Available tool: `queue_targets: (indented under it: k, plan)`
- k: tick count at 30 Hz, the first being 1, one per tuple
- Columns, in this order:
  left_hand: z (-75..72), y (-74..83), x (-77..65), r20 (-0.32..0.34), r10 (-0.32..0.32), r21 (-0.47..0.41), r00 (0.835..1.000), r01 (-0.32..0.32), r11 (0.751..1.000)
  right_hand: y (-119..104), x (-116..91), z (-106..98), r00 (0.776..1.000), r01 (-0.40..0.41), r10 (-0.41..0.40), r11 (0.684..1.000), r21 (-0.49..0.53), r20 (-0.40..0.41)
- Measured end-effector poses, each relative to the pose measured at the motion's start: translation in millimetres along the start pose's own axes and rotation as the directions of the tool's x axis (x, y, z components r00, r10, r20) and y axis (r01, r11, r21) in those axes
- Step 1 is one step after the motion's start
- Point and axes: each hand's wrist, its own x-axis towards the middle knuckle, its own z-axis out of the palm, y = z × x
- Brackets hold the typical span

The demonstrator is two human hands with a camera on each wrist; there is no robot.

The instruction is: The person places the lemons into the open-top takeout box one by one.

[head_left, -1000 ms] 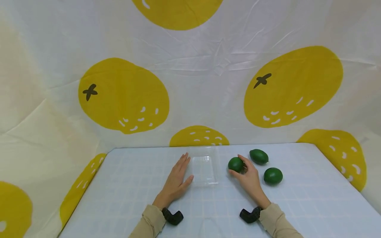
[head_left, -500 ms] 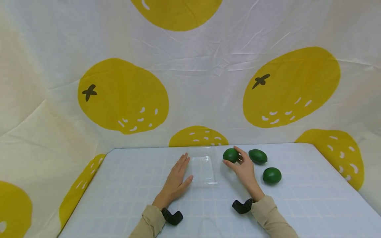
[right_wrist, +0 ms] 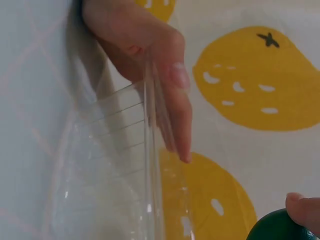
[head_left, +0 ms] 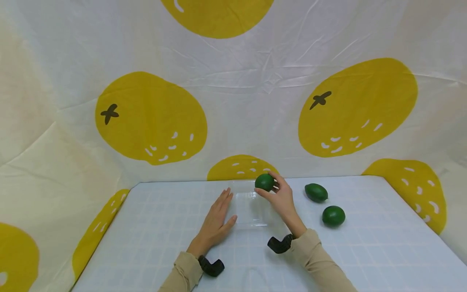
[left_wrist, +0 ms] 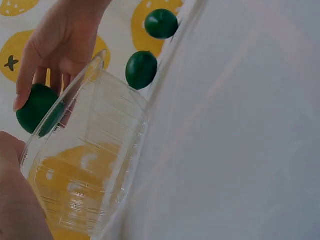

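Note:
My right hand [head_left: 281, 198] grips a green lime [head_left: 264, 182] between thumb and fingers, held up over the right far part of a clear plastic box [head_left: 251, 221]. In the left wrist view the held lime [left_wrist: 39, 111] shows at the box's rim. My left hand [head_left: 213, 221] rests along the left side of the box, fingers straight and touching its edge. Two more limes lie on the table to the right: one farther back [head_left: 316, 192] and one nearer [head_left: 333, 216].
A pale checked cloth covers the table [head_left: 153, 235]. Behind it hangs a white curtain [head_left: 251, 121] printed with large yellow fruit. Each wrist wears a black camera mount, such as the left mount [head_left: 211, 266].
My right hand has lifted the lime off the table and carried it leftward to above the box. My left hand and the other two limes have stayed where they were.

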Motion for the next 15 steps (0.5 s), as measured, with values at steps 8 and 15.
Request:
queue_targets:
  k: [8,15]
  plan:
    - [-0.4,-0.5,0.1,-0.010,0.004,-0.008,1.000,-0.004,1.000,-15,9,27,0.995,-0.058,0.062,0.996,-0.061,0.073]
    - [-2.1,1.8,0.3,0.008,-0.003,-0.034,1.000,0.003,0.999,-20,14,48,0.953,-0.252,0.252,0.967,-0.021,0.171]
